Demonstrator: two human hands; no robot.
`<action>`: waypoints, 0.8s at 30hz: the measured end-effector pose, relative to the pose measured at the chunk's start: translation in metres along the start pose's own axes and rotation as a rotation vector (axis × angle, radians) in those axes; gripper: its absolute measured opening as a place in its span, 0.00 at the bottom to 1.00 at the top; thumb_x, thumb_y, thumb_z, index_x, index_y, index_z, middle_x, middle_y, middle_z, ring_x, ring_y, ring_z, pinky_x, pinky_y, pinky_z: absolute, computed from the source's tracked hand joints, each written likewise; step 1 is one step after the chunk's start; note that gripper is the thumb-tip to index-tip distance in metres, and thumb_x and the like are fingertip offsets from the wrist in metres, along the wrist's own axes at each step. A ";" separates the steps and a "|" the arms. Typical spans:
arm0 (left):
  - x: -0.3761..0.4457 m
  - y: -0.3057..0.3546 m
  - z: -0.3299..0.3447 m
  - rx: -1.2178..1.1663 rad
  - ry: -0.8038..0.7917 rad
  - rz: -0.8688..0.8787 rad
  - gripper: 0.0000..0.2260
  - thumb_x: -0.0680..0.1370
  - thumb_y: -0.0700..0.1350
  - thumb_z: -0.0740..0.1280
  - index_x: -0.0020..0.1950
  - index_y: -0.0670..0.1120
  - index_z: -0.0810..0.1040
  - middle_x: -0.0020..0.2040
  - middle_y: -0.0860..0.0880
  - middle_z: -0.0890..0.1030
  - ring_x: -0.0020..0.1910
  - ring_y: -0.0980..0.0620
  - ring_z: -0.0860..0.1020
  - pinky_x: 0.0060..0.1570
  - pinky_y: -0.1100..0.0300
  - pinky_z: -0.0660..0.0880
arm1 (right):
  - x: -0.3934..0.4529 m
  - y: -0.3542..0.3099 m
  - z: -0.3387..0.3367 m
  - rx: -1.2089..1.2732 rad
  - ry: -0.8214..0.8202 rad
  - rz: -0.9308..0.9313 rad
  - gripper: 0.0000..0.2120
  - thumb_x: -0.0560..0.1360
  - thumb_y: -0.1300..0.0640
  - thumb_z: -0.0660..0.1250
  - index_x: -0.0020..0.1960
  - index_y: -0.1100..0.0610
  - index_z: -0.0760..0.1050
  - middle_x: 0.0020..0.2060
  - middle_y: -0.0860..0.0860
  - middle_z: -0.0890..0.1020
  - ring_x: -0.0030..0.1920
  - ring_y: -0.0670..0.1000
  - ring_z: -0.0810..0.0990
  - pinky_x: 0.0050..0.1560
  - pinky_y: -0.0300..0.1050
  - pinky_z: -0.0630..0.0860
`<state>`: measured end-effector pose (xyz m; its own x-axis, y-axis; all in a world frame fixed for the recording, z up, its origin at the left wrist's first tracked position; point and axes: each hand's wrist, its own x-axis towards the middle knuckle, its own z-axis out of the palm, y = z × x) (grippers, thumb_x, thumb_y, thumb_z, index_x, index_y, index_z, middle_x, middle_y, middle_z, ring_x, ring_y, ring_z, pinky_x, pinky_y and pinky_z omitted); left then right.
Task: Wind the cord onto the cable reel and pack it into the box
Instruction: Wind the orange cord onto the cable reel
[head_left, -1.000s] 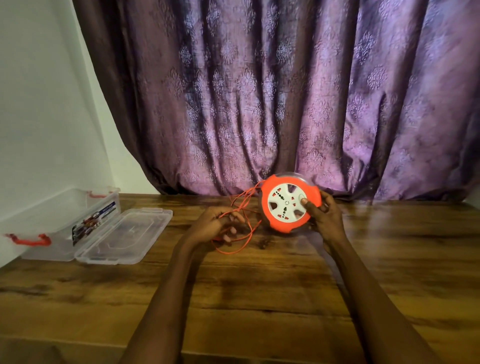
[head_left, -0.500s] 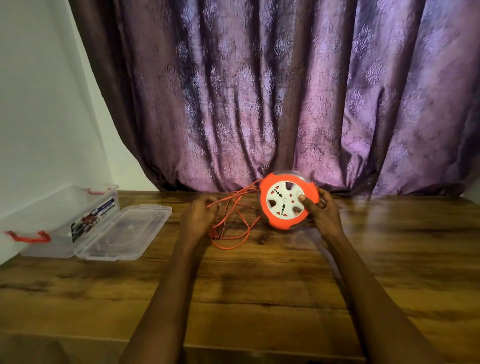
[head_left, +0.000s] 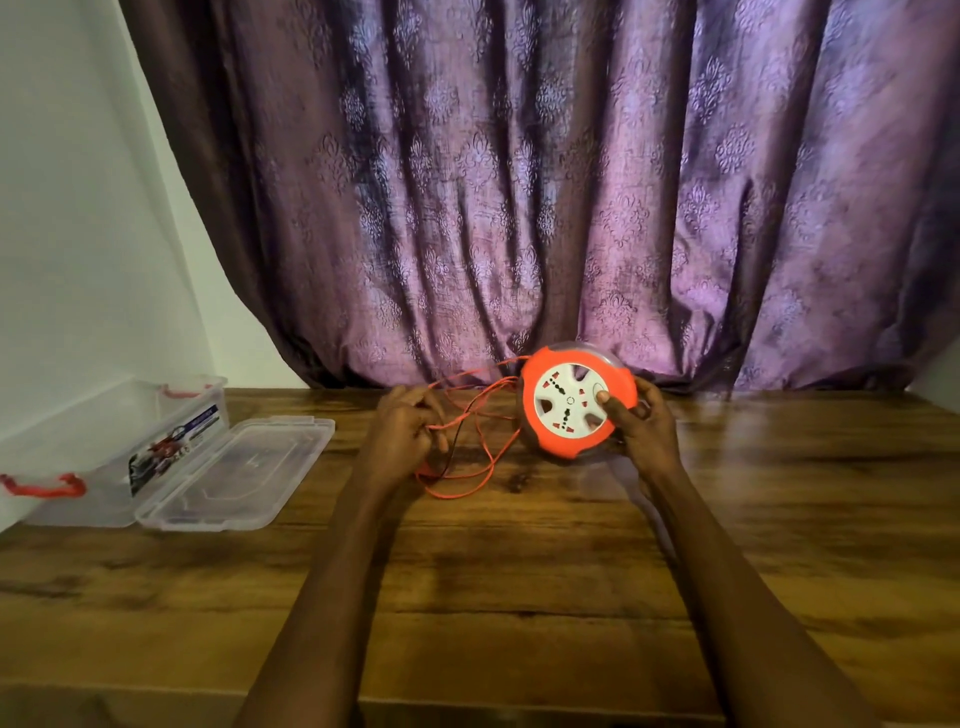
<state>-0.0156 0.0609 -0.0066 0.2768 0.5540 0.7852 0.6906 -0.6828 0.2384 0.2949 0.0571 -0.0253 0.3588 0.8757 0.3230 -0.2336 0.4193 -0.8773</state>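
Right hand (head_left: 647, 428): fingers curled round the right edge of the cable reel (head_left: 574, 408), thumb laid on its white socket face. The reel is held tilted on edge, its lower rim at or just above the table (head_left: 519, 571); contact cannot be told.

Left hand (head_left: 402, 428): fingers curled, strands of the cord (head_left: 470, 415) pinched between them, just left of the reel. The exact fingers in contact are not resolved.

Cord: orange, with a dark strand beside it. It is run from the upper left edge of the reel across to the left hand, the remainder lying in loose loops on the table between the two hands.

Box (head_left: 98, 441): clear plastic, red handles, printed label on its near wall, set at the far left of the table against the wall (head_left: 78, 208). Its lid (head_left: 234, 475) is laid open flat beside it, well apart from the hands.

Curtain (head_left: 519, 182): purple, patterned, hung directly behind the reel.

Forearms: both extended forward from the lower edge, converging slightly toward the reel, held above the table.
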 end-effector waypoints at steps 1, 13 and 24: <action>0.001 0.002 -0.001 0.100 0.064 0.003 0.12 0.61 0.30 0.68 0.37 0.43 0.86 0.46 0.44 0.82 0.49 0.43 0.74 0.50 0.47 0.73 | 0.000 0.000 0.000 -0.001 0.000 0.001 0.20 0.72 0.62 0.75 0.62 0.57 0.75 0.56 0.60 0.83 0.51 0.55 0.84 0.46 0.56 0.82; -0.006 0.005 0.002 -0.657 0.085 -0.600 0.19 0.76 0.38 0.66 0.68 0.45 0.78 0.50 0.52 0.81 0.44 0.51 0.81 0.37 0.59 0.77 | -0.017 -0.020 0.004 0.176 -0.044 0.066 0.20 0.75 0.61 0.72 0.65 0.59 0.73 0.49 0.55 0.83 0.40 0.51 0.86 0.23 0.45 0.77; -0.018 -0.010 0.007 0.215 0.162 -0.344 0.13 0.72 0.37 0.65 0.52 0.44 0.85 0.68 0.42 0.74 0.63 0.39 0.71 0.63 0.48 0.70 | -0.012 -0.033 0.005 0.034 -0.186 0.081 0.17 0.75 0.58 0.72 0.63 0.54 0.78 0.51 0.53 0.85 0.42 0.50 0.84 0.32 0.42 0.79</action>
<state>-0.0222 0.0611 -0.0271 -0.0902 0.6380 0.7648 0.8525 -0.3476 0.3905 0.2939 0.0342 0.0012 0.1650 0.9349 0.3143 -0.2865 0.3504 -0.8917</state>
